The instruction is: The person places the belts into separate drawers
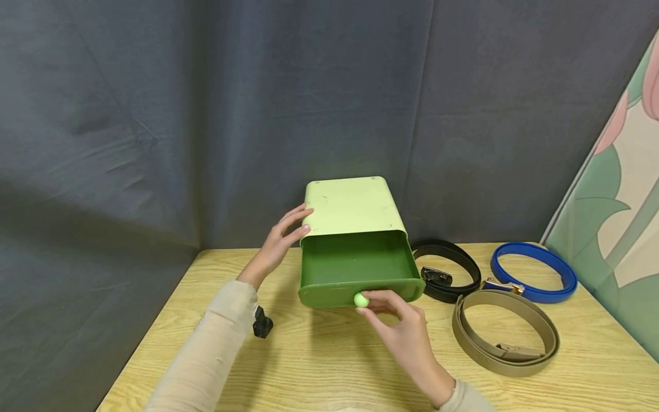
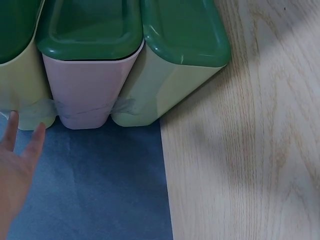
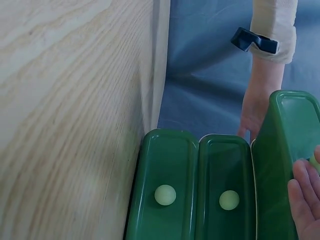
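A drawer unit with a pale yellow-green top (image 1: pixel 350 203) stands on the table, its top green drawer (image 1: pixel 329 294) pulled out toward me. My right hand (image 1: pixel 404 329) pinches that drawer's round light-green knob (image 1: pixel 361 300) between thumb and fingers. Against the left side of the top casing rests my left hand (image 1: pixel 280 243), fingers extended. In the right wrist view, two lower drawers with a middle knob (image 3: pixel 229 200) and a bottom knob (image 3: pixel 165 195) are closed. The left wrist view shows stacked yellow, pink (image 2: pixel 87 92) and pale green (image 2: pixel 150 95) casings, with clear tape across them.
Right of the unit lie a coiled black belt (image 1: pixel 465 263), a blue belt (image 1: pixel 566 280) and a tan belt (image 1: pixel 548 337). A dark grey curtain (image 1: pixel 309 86) hangs behind the table. A flower-patterned panel (image 1: pixel 618 229) borders the right side.
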Tool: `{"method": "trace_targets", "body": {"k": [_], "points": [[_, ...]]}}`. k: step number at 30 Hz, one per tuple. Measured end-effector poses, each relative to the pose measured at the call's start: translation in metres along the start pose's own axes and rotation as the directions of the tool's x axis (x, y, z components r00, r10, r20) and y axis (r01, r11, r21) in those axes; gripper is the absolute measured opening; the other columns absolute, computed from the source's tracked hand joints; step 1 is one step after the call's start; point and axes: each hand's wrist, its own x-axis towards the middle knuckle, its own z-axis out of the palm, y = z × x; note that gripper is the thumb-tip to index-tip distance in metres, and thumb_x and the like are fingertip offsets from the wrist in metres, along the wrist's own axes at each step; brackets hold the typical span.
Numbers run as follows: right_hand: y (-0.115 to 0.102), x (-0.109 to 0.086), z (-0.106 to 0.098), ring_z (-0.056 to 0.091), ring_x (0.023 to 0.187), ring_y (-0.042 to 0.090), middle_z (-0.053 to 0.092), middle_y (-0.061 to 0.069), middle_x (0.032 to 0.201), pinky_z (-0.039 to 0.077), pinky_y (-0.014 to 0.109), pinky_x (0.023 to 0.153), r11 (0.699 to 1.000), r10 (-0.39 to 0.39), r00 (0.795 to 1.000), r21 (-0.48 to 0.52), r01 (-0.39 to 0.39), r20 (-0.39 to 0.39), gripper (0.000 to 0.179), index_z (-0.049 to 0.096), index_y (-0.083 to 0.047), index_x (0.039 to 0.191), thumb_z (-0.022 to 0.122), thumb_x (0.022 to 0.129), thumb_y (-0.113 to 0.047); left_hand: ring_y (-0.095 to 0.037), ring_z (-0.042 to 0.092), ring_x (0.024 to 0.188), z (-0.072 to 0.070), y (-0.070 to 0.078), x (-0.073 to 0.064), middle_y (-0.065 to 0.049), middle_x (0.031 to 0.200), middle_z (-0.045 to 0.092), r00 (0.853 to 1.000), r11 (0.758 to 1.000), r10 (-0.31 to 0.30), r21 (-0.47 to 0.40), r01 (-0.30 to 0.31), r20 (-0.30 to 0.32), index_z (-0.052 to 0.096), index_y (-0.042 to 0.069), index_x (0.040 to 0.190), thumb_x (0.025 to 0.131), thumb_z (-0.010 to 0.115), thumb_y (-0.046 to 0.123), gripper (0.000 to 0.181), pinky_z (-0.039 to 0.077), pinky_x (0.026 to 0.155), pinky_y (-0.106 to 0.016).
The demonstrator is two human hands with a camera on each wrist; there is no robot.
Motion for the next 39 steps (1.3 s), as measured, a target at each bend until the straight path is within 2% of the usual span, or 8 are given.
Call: {"method": "trace_targets", "body": {"k": [8, 13, 17, 23, 28, 32, 35, 39], "points": [[-0.005, -0.001, -0.01, 0.068, 0.073, 0.011, 0.074, 0.002, 0.087, 0.054, 0.02, 0.069, 0.997, -0.062, 0.998, -0.044, 0.062, -0.006, 0.041, 0.073, -0.006, 0.107, 0.083, 0.071, 0.011, -0.031, 0.013, 0.149, 0.001, -0.002, -0.001, -0.013, 0.162, 0.02, 1.0, 1.0, -0.004, -0.005, 0.004, 0.004, 0.043, -0.001, 0.147, 0.103, 0.05, 0.014, 0.047, 0.014, 0.115, -0.061], [-0.005, -0.006, -0.026, 0.066, 0.073, 0.009, 0.074, 0.005, 0.088, 0.053, 0.017, 0.068, 0.993, -0.075, 0.997, -0.085, 0.076, 0.023, 0.042, 0.073, -0.003, 0.105, 0.083, 0.068, 0.014, -0.031, 0.012, 0.149, 0.002, -0.002, -0.002, -0.014, 0.163, 0.019, 1.0, 1.0, -0.002, 0.0, 0.002, -0.007, 0.043, -0.002, 0.148, 0.103, 0.05, 0.014, 0.047, 0.014, 0.115, -0.06], [0.0, -0.01, -0.043, 0.066, 0.07, 0.009, 0.074, 0.004, 0.086, 0.051, 0.016, 0.067, 0.985, -0.085, 0.996, -0.152, 0.086, 0.01, 0.045, 0.074, -0.006, 0.102, 0.083, 0.064, 0.016, -0.031, 0.012, 0.15, 0.002, -0.002, -0.003, -0.015, 0.162, 0.019, 1.0, 1.0, 0.007, 0.0, -0.007, -0.013, 0.043, -0.002, 0.148, 0.103, 0.049, 0.013, 0.047, 0.014, 0.116, -0.059], [0.004, -0.017, -0.076, 0.064, 0.072, 0.002, 0.074, -0.003, 0.086, 0.049, 0.013, 0.067, 0.967, 0.004, 1.0, -0.254, -0.003, 0.003, 0.042, 0.075, -0.012, 0.1, 0.081, 0.068, 0.015, -0.03, 0.011, 0.15, 0.003, -0.002, -0.003, -0.015, 0.163, 0.019, 1.0, 1.0, 0.006, 0.0, -0.006, -0.006, 0.042, -0.001, 0.148, 0.104, 0.049, 0.014, 0.047, 0.015, 0.115, -0.059], [0.007, -0.025, -0.099, 0.063, 0.074, 0.0, 0.073, -0.008, 0.086, 0.048, 0.013, 0.065, 0.938, 0.151, 0.988, -0.319, -0.137, 0.02, 0.035, 0.075, -0.016, 0.1, 0.08, 0.076, 0.009, -0.03, 0.011, 0.15, 0.004, -0.001, -0.003, -0.014, 0.163, 0.019, 1.0, 1.0, 0.003, -0.005, -0.003, -0.007, 0.042, -0.002, 0.148, 0.104, 0.048, 0.013, 0.047, 0.015, 0.115, -0.059], [0.011, -0.03, -0.114, 0.064, 0.077, -0.001, 0.073, -0.009, 0.087, 0.05, 0.012, 0.066, 0.897, 0.258, 0.966, -0.377, -0.23, 0.027, 0.03, 0.075, -0.018, 0.101, 0.081, 0.08, 0.001, -0.031, 0.011, 0.15, 0.003, -0.002, -0.003, -0.014, 0.163, 0.019, 1.0, 1.0, 0.011, -0.006, -0.011, -0.011, 0.042, -0.002, 0.148, 0.104, 0.048, 0.013, 0.047, 0.016, 0.115, -0.06], [0.016, -0.033, -0.126, 0.063, 0.081, -0.001, 0.072, -0.011, 0.089, 0.049, 0.012, 0.069, 0.852, 0.312, 0.949, -0.454, -0.261, 0.039, 0.027, 0.075, -0.02, 0.102, 0.082, 0.081, -0.005, -0.031, 0.011, 0.15, 0.003, -0.002, -0.003, -0.015, 0.163, 0.019, 1.0, 1.0, 0.005, -0.013, -0.005, -0.008, 0.042, -0.001, 0.148, 0.104, 0.048, 0.013, 0.047, 0.016, 0.115, -0.06], [0.024, -0.036, -0.142, 0.063, 0.085, 0.002, 0.071, -0.008, 0.093, 0.05, 0.018, 0.063, 0.801, 0.371, 0.927, -0.526, -0.286, 0.06, 0.025, 0.074, -0.019, 0.105, 0.083, 0.082, -0.013, -0.031, 0.011, 0.15, 0.003, -0.002, -0.003, -0.015, 0.163, 0.018, 1.0, 1.0, -0.001, -0.02, 0.001, 0.0, 0.041, -0.002, 0.149, 0.104, 0.048, 0.012, 0.047, 0.016, 0.115, -0.06]]}}
